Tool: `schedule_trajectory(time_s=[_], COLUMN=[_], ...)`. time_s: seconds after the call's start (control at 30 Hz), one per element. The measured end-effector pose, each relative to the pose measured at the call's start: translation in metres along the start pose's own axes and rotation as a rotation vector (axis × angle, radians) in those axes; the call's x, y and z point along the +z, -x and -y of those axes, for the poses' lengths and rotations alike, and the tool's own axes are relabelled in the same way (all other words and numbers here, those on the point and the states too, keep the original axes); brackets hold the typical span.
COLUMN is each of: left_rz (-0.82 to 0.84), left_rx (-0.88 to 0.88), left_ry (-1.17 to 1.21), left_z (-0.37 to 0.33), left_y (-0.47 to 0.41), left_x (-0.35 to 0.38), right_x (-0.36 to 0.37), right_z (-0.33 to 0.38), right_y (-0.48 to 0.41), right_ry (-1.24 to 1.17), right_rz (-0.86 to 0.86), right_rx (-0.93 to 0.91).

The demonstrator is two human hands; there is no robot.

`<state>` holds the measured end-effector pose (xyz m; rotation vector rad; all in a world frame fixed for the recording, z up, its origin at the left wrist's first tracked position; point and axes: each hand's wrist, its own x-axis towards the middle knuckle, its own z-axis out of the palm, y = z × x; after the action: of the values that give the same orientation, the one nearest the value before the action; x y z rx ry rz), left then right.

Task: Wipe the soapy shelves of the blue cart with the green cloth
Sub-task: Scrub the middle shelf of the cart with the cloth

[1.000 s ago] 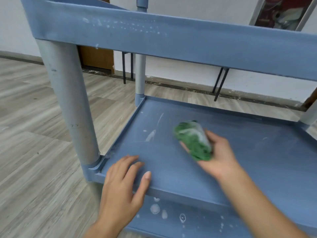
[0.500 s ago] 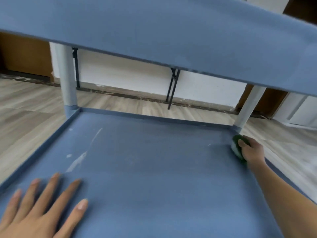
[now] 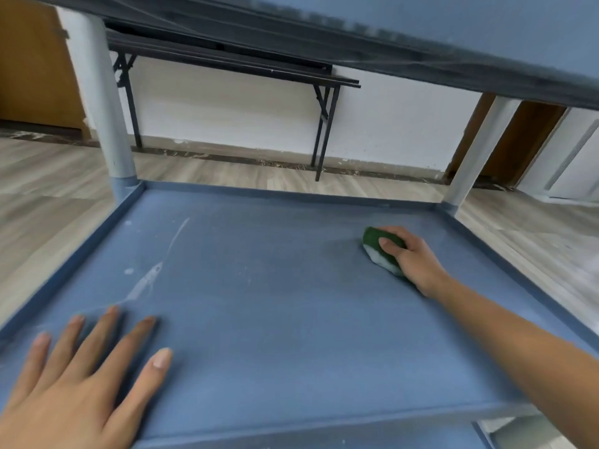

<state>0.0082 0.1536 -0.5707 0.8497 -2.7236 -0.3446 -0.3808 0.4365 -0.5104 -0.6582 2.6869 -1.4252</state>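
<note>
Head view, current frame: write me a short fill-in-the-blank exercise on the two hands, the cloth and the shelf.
1. The green cloth is gripped in the curled fingers of the person's ____ hand.
2. The left hand lies flat on the blue shelf and holds ____.
3. The white soap streaks lie on the ____ side of that shelf, away from the cloth.

Missing words: right; nothing; left.
</note>
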Motion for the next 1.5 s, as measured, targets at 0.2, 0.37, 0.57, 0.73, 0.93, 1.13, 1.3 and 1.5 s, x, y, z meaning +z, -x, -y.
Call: schedule_trajectory(time_s=[0.2, 0.37, 0.57, 0.73, 0.93, 1.13, 1.3, 1.5], left_rz=[-0.014, -0.041, -0.058, -0.083, -0.096, -0.142, -0.204, -0.241], left_rx=[-0.041, -0.036, -0.038, -0.059, -0.050, -0.049, -0.024, -0.025], left_ry=[-0.083, -0.110, -0.093, -0.089, -0.125, -0.154, -0.173, -0.217], left_z=[-0.027, -0.029, -0.025, -0.024, -0.025, -0.023, -0.020, -0.016], left_y=[0.017, 0.022, 0.022, 0.021, 0.018, 0.012, 0.008, 0.004], left_x=[-0.031, -0.040, -0.033, -0.030, -0.031, -0.027, -0.026, -0.022], right_x=[0.065, 0.121, 0.170, 0.223, 0.279, 0.303, 0.317, 0.348], right_z=[0.041, 0.076, 0.111, 0.143, 0.172, 0.192, 0.210, 0.238], right_y=[0.084, 0.089, 0.051, 0.013, -0.034, -0.066, -0.073, -0.064], right_ry=[-0.031, 0.130, 0.107, 0.059, -0.004, -0.020, -0.116, -0.162], right_rz=[-0.023, -0.114, -0.124, -0.120, 0.020, 0.263, 0.408, 0.516], right_rx=[-0.056, -0.065, -0.007, 0.012, -0.101, -0.272, -0.317, -0.410])
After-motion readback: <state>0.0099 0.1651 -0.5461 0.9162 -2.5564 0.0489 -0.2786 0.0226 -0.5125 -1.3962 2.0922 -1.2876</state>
